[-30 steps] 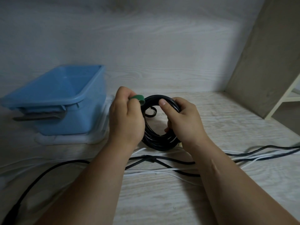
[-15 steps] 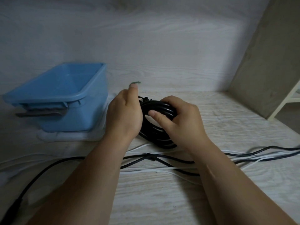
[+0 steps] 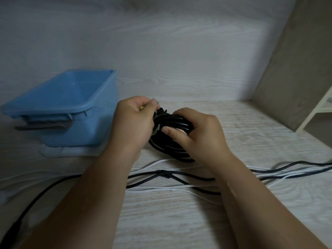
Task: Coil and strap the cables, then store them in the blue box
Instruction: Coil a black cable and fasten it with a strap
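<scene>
A coiled black cable (image 3: 172,141) stands on edge on the pale wood-grain surface, between both hands. My right hand (image 3: 199,133) grips the coil's top right side, thumb on its near face. My left hand (image 3: 134,123) is at the coil's left side, its fingertips pinching the end of a green strap (image 3: 156,104) just above the coil. Most of the strap is hidden behind my fingers. The blue box (image 3: 59,106) stands open to the left of my left hand, with nothing visible in it.
Loose black cables (image 3: 179,176) and white cables (image 3: 161,188) run across the surface in front of the coil, under my forearms. A black plug (image 3: 10,232) lies at the bottom left. A white cloth (image 3: 71,150) lies under the box. A beige panel (image 3: 294,69) rises at right.
The coil has tipped lower. My left hand pulled the green strap up above the coil, then brought it back down to the coil's top. My right thumb moved to the near face.
</scene>
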